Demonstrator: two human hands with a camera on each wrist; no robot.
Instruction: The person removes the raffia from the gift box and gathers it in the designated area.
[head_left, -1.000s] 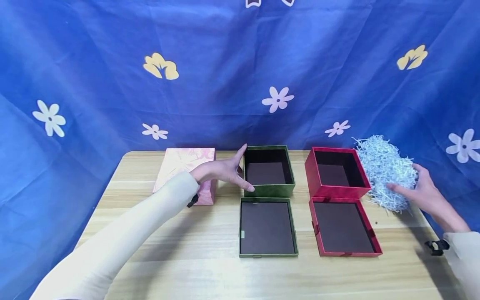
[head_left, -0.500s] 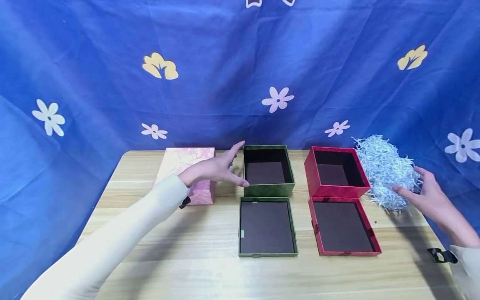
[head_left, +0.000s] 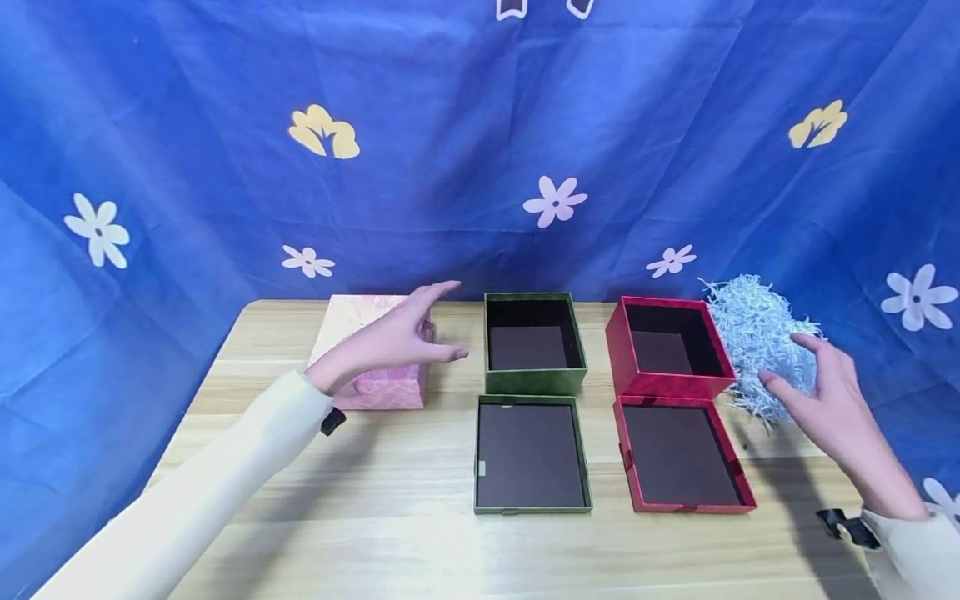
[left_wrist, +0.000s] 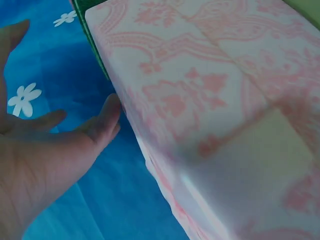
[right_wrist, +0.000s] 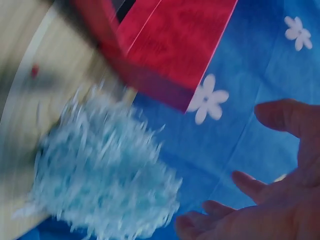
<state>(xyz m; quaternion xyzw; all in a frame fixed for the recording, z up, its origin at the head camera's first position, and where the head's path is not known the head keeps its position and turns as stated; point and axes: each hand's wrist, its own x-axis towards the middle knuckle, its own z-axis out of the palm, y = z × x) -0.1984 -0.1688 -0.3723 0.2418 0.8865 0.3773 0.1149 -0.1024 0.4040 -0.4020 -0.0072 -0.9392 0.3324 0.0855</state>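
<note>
A blue flower-print cloth (head_left: 450, 167) hangs behind a wood-grain table (head_left: 420, 533) bearing a pink gift box (head_left: 390, 392) at left, an open green box (head_left: 536, 383), an open red box (head_left: 675, 386) and, beside that, pale-blue shredded paper (head_left: 757, 325). The left hand (head_left: 390, 333) by the pink one and right hand (head_left: 832, 408) near the paper hold thumb and fingers wide apart.

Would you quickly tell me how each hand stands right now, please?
Left hand: open, holding nothing, near the pink patterned box.
Right hand: open, holding nothing, near the light-blue shredded paper.
</note>
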